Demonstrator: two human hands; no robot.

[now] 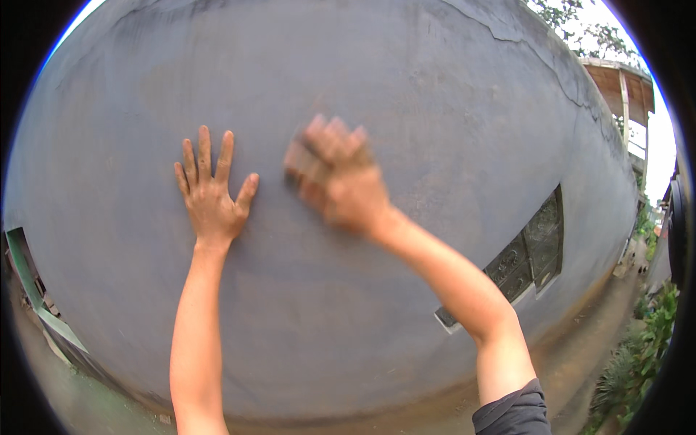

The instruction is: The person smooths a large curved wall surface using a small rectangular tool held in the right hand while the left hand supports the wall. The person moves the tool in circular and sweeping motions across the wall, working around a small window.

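Note:
A large grey plastered wall [428,239] fills most of the view in front of me. My left hand [212,199] lies flat against it, fingers spread and holding nothing. To its right, my right hand [349,185] is smeared by motion close to the wall's surface. Its fingers curl around a small, brownish, block-like piece [307,165], too blurred to name. Both arms reach up from the lower edge, the right one bent at the elbow with a dark sleeve.
A dark patterned metal door or window [533,246] is set in the wall at right. Green plants [638,341] border a dirt path beyond it. A green-framed opening [27,272] shows at far left. Cracks run along the wall's upper right edge.

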